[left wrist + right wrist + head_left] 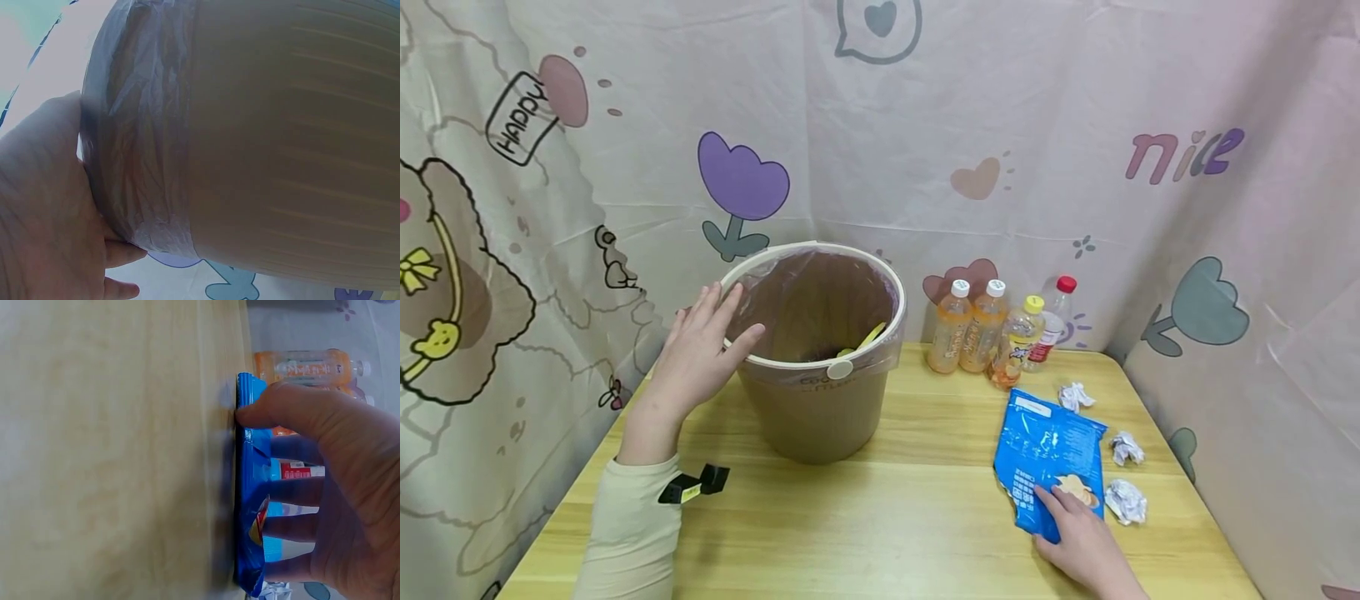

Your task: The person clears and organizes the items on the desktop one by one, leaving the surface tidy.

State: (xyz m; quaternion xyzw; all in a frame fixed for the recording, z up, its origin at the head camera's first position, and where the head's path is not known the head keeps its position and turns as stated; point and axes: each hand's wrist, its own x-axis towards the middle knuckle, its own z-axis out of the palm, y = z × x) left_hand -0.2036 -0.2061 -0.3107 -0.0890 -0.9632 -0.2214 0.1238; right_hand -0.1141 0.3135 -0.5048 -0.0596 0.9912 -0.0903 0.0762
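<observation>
Left of centre: brown bin [816,421], clear liner [153,119] folded over its pale rim, something yellow [872,335] inside. Left grip [700,354] rests on the rim's left side, fingers spread and fairly straight, thumb reaching over the opening. Lower right: blue packet [1048,446], torn at one edge, flat on the counter [880,533]. Right grip [1081,533] touches its near end, fingers extended, spread on top, thumb at the edge. Four bottles [953,333] above, three paper balls [1126,502] to the right

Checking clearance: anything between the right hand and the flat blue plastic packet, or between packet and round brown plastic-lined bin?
Nothing visible: right hand touches the packet, and only wooden tabletop lies between it and the bin. Its pale rim stands above the tabletop.
</observation>
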